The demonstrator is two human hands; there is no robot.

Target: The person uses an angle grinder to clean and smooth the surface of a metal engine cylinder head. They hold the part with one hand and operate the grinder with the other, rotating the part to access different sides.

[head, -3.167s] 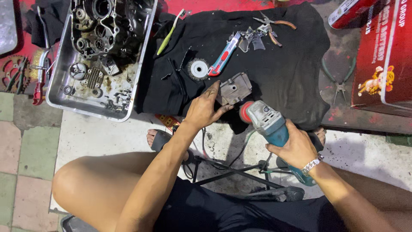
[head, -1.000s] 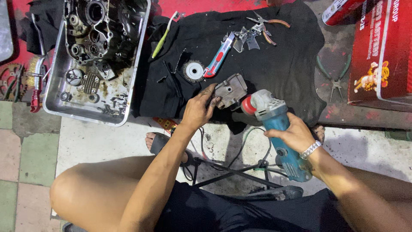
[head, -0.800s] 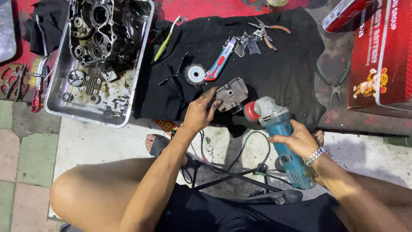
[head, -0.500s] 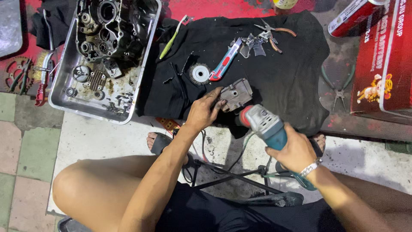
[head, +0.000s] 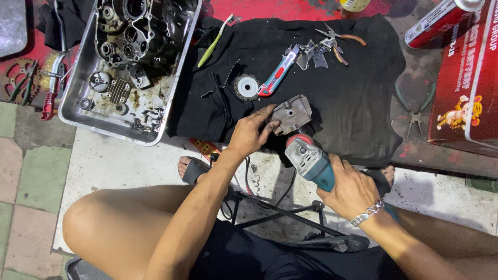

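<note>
My left hand (head: pixel 250 136) grips a grey metal engine part (head: pixel 291 114) and holds it down on the black cloth (head: pixel 353 103). My right hand (head: pixel 353 187) is wrapped around the teal body of an angle grinder (head: pixel 310 161). The grinder's grey head and red disc guard sit right against the lower edge of the metal part. A metal bracelet is on my right wrist.
A steel tray (head: pixel 78 116) with an engine case and several small parts lies at the upper left. On the cloth lie a wire wheel (head: pixel 246 86), a utility knife (head: pixel 277 77), pliers (head: pixel 337 41) and a toothbrush (head: pixel 213 42). Red boxes (head: pixel 467 78) stand at right; a black stool frame (head: pixel 290 218) is below.
The grinder and my right hand drifted right and back left, staying at the metal part's lower edge. My left hand kept its hold on the part.
</note>
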